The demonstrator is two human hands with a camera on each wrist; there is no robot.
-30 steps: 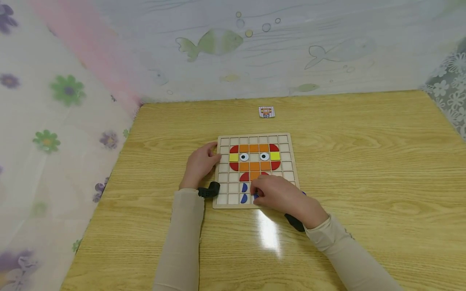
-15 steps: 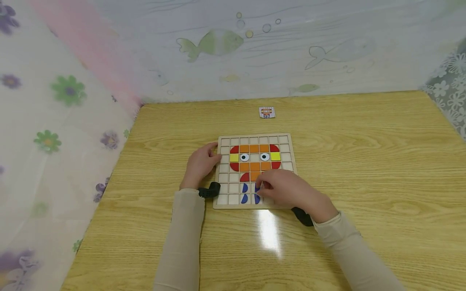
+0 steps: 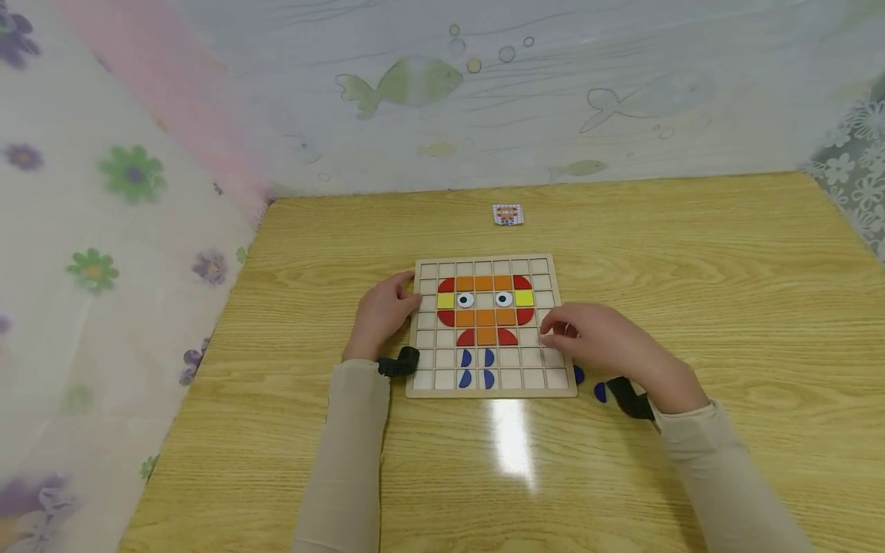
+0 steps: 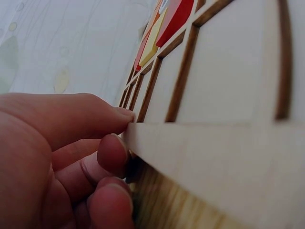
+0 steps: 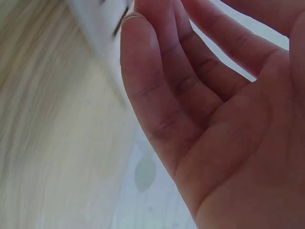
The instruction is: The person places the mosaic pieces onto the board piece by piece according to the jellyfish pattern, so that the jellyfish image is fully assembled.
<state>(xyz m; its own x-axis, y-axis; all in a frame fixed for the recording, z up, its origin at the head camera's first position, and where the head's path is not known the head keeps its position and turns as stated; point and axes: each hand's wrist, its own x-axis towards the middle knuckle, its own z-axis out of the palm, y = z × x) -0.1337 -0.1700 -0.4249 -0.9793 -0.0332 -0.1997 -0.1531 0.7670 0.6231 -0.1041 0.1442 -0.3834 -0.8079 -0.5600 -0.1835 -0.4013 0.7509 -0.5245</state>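
A wooden grid board lies on the table, bearing a face-like pattern. Orange squares, red quarter-rounds, yellow squares and two round eye tiles make up its upper part. Below them, blue half-round tiles sit in two columns. My left hand pinches the board's left edge, thumb and fingertips at the frame in the left wrist view. Over the board's right side hovers my right hand, fingers loosely bent, its palm bare in the right wrist view.
Two loose blue half-round tiles lie right of the board, by the right wrist's black camera mount. A small pattern card lies behind the board. A wall with painted fish borders the table.
My right hand has left the lower blue tiles and moved right, uncovering four-cell blue columns, a red quarter-round and the loose tiles. My left hand stays at the board's edge.
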